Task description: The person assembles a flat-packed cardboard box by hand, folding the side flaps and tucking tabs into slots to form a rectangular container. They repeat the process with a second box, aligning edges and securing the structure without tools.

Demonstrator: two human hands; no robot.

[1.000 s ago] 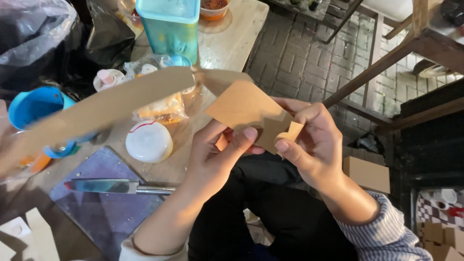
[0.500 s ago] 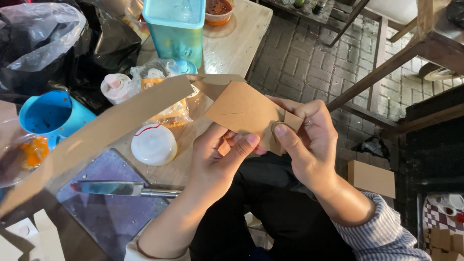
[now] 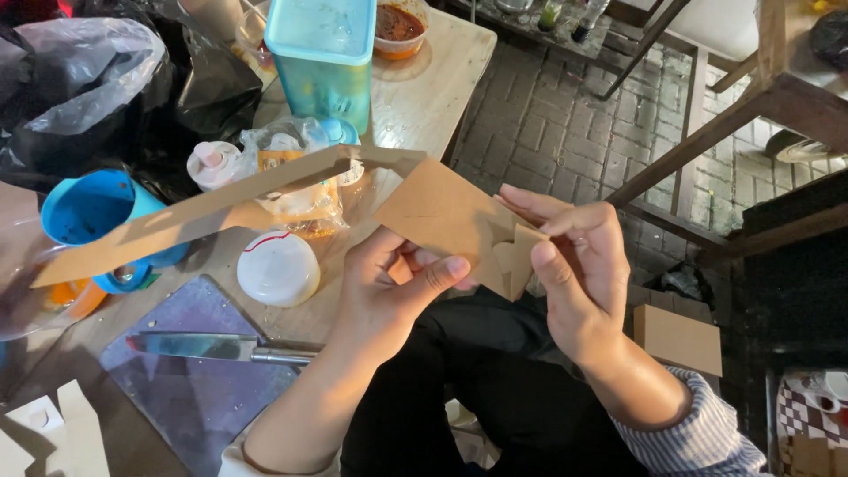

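Both hands are on the brown cardboard blank (image 3: 442, 216), held up in the air over the person's lap at the near edge of the bench (image 3: 424, 106). The left hand (image 3: 389, 287) has its grip closed on the lower edge of the panel, thumb lying across the front face, fingers behind. The right hand (image 3: 574, 265) pinches a small curved tab (image 3: 517, 261) at the panel's right corner, thumb and forefinger tight on it. A long strip of the same card (image 3: 194, 216) runs away to the left, over the bench.

By the look of it, this is the folding step: the tab is being bent against the panel. The next move calls for a firm crease along the tab's base while the left hand keeps the panel steady.

Out from the hands: a white round lid (image 3: 278, 268) sits just below the strip, and a knife (image 3: 221, 347) lies on a dark cutting mat (image 3: 190, 389). A clear crumpled bag with orange packets (image 3: 296, 177) lies behind the strip. To the left, a blue bowl (image 3: 88, 208). At the far side, a turquoise rectangular tub (image 3: 322, 57), and a bowl of red sauce (image 3: 399, 25). A plain brown carton (image 3: 678, 338) rests on the floor at right.
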